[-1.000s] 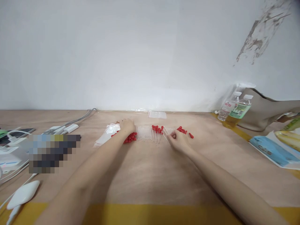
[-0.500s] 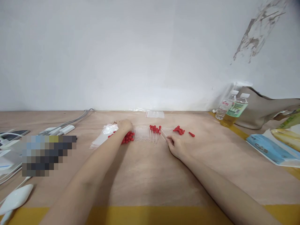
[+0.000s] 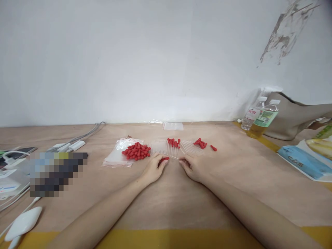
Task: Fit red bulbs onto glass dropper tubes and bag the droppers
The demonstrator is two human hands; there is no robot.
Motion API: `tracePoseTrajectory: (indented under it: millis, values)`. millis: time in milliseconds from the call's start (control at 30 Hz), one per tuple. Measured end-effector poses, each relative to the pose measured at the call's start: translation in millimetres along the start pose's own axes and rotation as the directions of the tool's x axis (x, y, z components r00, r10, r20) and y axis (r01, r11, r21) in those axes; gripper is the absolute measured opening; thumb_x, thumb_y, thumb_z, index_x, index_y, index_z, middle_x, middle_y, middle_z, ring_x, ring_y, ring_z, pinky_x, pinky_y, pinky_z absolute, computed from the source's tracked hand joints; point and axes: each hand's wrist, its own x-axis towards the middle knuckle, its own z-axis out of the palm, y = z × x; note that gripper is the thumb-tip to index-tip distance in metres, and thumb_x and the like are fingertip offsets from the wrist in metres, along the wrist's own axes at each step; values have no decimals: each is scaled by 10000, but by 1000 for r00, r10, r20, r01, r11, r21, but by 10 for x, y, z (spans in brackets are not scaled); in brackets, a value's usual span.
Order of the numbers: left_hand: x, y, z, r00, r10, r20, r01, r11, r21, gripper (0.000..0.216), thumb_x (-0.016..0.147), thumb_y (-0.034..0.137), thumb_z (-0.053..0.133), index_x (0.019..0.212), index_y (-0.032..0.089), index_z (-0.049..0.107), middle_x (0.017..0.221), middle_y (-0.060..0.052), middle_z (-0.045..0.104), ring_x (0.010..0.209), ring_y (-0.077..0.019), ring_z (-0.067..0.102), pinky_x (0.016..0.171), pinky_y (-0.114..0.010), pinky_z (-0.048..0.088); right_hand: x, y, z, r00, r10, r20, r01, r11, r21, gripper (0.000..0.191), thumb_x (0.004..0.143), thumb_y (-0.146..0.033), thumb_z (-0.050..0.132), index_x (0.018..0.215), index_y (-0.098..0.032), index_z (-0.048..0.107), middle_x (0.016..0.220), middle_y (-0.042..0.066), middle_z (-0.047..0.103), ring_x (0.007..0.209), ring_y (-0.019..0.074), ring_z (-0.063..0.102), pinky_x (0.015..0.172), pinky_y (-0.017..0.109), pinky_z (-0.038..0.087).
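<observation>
My left hand (image 3: 153, 169) is closed on a red rubber bulb (image 3: 165, 158), its end pointing right. Facing it, my right hand (image 3: 193, 167) pinches a thin clear dropper tube (image 3: 174, 157), which points left at the bulb; a small gap seems to separate the two. Beyond my left hand a heap of red bulbs (image 3: 136, 151) lies on clear zip bags (image 3: 111, 158). Rows of bare tubes (image 3: 158, 147) lie behind my hands, with more tubes (image 3: 190, 147) to the right. Between them are several droppers (image 3: 173, 143) capped with red bulbs.
A few red bulbs (image 3: 200, 143) lie at the right, one bulb (image 3: 213, 148) apart. A flat clear bag (image 3: 173, 126) is near the wall. Two bottles (image 3: 263, 119), a tissue pack (image 3: 302, 160) and a grey bag (image 3: 282, 121) stand right; cables and chargers (image 3: 75, 146) lie left.
My left hand has come from the bulb heap toward the middle, now with a red bulb. My right hand has drawn slightly nearer with a tube, lifted away from the row.
</observation>
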Motion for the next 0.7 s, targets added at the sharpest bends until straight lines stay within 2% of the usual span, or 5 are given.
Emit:
tracePoseTrajectory:
  millis: [167, 300, 433, 533, 700]
  values:
    - [27, -4, 3, 1000, 12, -18, -12, 999, -51, 157, 850, 245, 439, 897, 172, 570, 833, -28, 575, 789, -150, 518, 703, -261, 407, -18, 35, 70, 999, -41, 15, 41, 999, -9, 125, 841, -234, 435, 841, -188, 551, 743, 20, 577, 667, 129, 519, 692, 285, 365]
    - [22, 4, 21, 999, -26, -25, 23, 993, -119, 154, 843, 257, 448, 869, 166, 569, 773, -11, 589, 702, -129, 520, 650, -238, 400, -24, 24, 57, 998, -56, 39, 56, 998, 8, 107, 834, -235, 452, 826, -189, 548, 716, 12, 575, 660, 128, 513, 682, 283, 354]
    - [15, 18, 4, 998, -63, 18, 65, 978, -198, 177, 836, 286, 457, 820, 154, 574, 689, 8, 576, 609, -106, 496, 584, -212, 387, -14, -15, 23, 993, -84, 83, 79, 995, 57, 101, 828, -238, 471, 770, -188, 536, 676, -3, 571, 635, 122, 502, 669, 278, 346]
    - [2, 28, -23, 999, -38, 35, 44, 975, -218, 180, 829, 288, 468, 808, 152, 586, 688, 9, 579, 623, -106, 503, 587, -205, 386, 9, 1, -8, 986, -101, 134, 89, 992, 91, 124, 839, -237, 465, 761, -189, 548, 699, -3, 588, 645, 121, 513, 687, 283, 337]
    - [-34, 42, -35, 990, -4, 143, 35, 977, -209, 186, 829, 294, 468, 835, 162, 599, 725, 3, 601, 668, -119, 526, 617, -211, 401, 38, 91, -65, 960, -167, 225, 157, 985, 66, 134, 845, -221, 469, 757, -187, 564, 695, -15, 605, 630, 107, 521, 702, 283, 295]
